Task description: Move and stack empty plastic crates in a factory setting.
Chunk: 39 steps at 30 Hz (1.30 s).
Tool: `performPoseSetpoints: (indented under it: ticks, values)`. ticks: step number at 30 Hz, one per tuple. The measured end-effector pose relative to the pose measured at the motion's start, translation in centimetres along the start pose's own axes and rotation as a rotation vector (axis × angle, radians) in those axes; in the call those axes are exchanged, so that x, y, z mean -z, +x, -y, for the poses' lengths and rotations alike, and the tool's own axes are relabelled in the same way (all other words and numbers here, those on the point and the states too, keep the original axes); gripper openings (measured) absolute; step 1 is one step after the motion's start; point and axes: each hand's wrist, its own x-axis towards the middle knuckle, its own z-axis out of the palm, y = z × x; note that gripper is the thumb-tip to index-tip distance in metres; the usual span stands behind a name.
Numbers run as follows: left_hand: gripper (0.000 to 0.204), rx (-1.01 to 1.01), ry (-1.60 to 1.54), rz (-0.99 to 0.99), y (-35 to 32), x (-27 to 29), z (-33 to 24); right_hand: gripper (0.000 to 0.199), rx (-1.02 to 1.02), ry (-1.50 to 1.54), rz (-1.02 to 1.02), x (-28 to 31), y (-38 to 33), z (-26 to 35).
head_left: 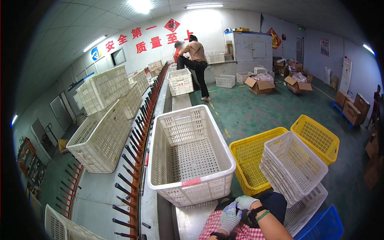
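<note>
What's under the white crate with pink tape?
A metal surface shows just in front of the near end of the crate, which seems to rest on it. Directly beneath, the crate covers everything; can't tell what else is there.

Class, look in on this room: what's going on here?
The wearer's gloved left hand and right hand meet over a red checked cloth; neither is on a crate. A large white crate stands beyond them, with yellow crates to the right. Farther off, a co-worker stands near more white crates.
</note>
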Motion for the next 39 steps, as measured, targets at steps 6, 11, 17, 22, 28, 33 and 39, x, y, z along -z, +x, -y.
performPoseSetpoints:
  ticks: [6, 11, 17, 22, 28, 33, 39]
  values:
    - [0.054, -0.006, -0.002, -0.015, 0.2, -0.2, 0.4, 0.029, -0.005, 0.014, 0.011, 0.3, 0.2, 0.2]
    - [0.053, -0.036, -0.004, -0.039, -0.2, -0.3, 0.1, 0.030, 0.017, 0.009, -0.023, -1.0, 0.6, -1.0]
    - [0.041, -0.130, 0.086, 0.092, 1.5, 1.6, 2.0, 0.028, 0.205, 0.103, -0.183, -0.6, 0.6, -0.3]
    - [0.024, -0.556, -0.310, 0.173, 5.9, 15.8, -7.5, 0.032, 0.359, -0.043, -0.412, -8.0, 7.8, -7.5]
    - [0.022, -0.297, -0.684, -0.106, 14.8, 28.7, -1.6, 0.035, 0.165, 0.111, -0.249, -1.4, 1.6, -1.0]
    - [0.020, 0.044, -0.430, -0.332, 17.2, 31.2, 10.4, 0.035, 0.132, 0.091, -0.212, -1.2, 1.8, -1.1]
    - [0.019, 0.190, -0.759, -0.520, 15.9, 31.8, 11.9, 0.035, 0.102, 0.099, -0.150, -0.8, 1.2, -0.3]
